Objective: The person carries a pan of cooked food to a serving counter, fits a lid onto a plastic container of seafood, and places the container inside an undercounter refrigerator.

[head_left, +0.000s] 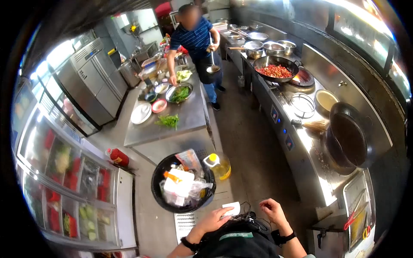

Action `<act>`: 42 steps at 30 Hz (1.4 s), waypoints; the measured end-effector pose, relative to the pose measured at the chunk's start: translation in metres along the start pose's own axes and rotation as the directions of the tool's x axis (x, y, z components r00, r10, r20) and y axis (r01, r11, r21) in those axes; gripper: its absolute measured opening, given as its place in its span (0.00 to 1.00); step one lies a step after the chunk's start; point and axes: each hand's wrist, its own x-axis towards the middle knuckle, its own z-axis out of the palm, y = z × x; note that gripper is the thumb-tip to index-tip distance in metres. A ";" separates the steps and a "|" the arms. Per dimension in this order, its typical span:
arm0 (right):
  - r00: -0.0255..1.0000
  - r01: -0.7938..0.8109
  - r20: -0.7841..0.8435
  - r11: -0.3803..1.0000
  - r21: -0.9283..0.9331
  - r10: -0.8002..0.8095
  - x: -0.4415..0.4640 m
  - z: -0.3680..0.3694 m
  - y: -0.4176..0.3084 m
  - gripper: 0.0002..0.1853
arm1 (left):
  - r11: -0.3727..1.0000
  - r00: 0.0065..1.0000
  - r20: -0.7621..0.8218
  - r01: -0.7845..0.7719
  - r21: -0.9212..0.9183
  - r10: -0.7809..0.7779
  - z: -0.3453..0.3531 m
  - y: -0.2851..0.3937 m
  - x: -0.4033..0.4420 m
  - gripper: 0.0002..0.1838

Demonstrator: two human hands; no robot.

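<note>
My left hand (213, 220) is closed around a small white rectangular object (232, 209) in front of my body. Thin black cables (249, 216) lie in a tangle beside it, against my dark apron (238, 241). My right hand (274, 211) is held just right of the cables with its fingers curled inward. Whatever may be between those fingers is too small to make out. Both wrists carry black bands. Just beyond my left hand stands a black bin (158, 195) full of packaging and plastic bags, with a yellow-capped oil jug (223, 168) next to it.
A co-worker (193, 41) holding a ladle (213, 68) reaches over a steel table (189, 122) with greens and plates. Along the right runs a stove counter with a wok of red chillies (275, 72) and a tilted wok (350, 137). A glass-door fridge (64, 185) stands left.
</note>
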 end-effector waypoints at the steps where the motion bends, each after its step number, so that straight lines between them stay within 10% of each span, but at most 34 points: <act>1: 1.000 0.015 0.019 1.000 -0.009 -0.015 0.019 -0.013 -0.014 0.07 | 1.000 0.999 -0.031 -0.009 -0.011 0.009 0.001 0.008 0.017 0.22; 12: 0.909 0.234 0.374 0.968 -0.092 -0.184 0.184 -0.039 -0.046 0.09 | 0.996 0.936 -0.343 0.088 0.010 -0.080 -0.027 -0.010 0.110 0.20; 42: 0.774 0.334 0.587 0.941 -0.058 -0.238 0.409 -0.068 -0.059 0.10 | 0.989 0.920 -0.367 0.149 -0.001 -0.139 -0.119 -0.015 0.308 0.21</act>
